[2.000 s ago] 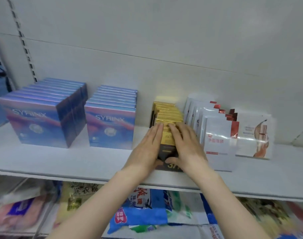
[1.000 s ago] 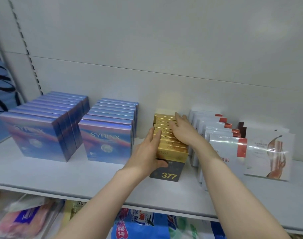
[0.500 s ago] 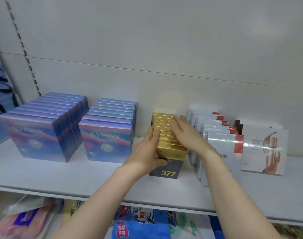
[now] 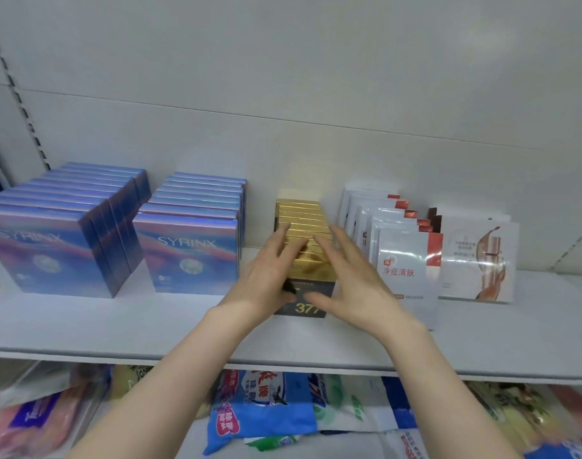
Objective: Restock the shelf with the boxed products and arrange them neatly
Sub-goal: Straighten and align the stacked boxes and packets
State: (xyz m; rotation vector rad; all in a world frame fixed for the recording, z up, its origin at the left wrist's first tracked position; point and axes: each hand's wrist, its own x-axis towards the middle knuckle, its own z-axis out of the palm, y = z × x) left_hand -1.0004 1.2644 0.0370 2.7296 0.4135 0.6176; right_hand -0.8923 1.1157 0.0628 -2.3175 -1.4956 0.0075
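We see the gold box row (image 4: pixel 301 220) on the white shelf (image 4: pixel 84 326), between SYRINX boxes (image 4: pixel 187 253) and sachets (image 4: pixel 405 256), long axis running back to the wall. Left hand (image 4: pixel 266 279) flat on its front-left, right hand (image 4: pixel 352 279) splayed front-right. Neither grips; both equally near.

Shelf: flat white metal shelf board (image 4: pixel 84 326), level, running the full width.

Three rows of boxes stand on it, each filed front to back with faces toward the aisle.

Far left: row of flat square glossy blue-violet boxes with pink streaks (image 4: pixel 48 256), "SYRINX" in pale letters. All are upright and packed face to face.

Just to its right, across a narrow gap: second row of the same blue-violet boxes (image 4: pixel 190 256). It is shorter, with the fronts roughly level.

Further right, well apart: row of narrow boxes with metallic gold tops and black lower fronts (image 4: pixel 301 215), tightly packed. The front box (image 4: pixel 308 308) shows "377" in gold numerals and sits nearer the shelf edge than the blue fronts. The tops of the near boxes are partly hidden.
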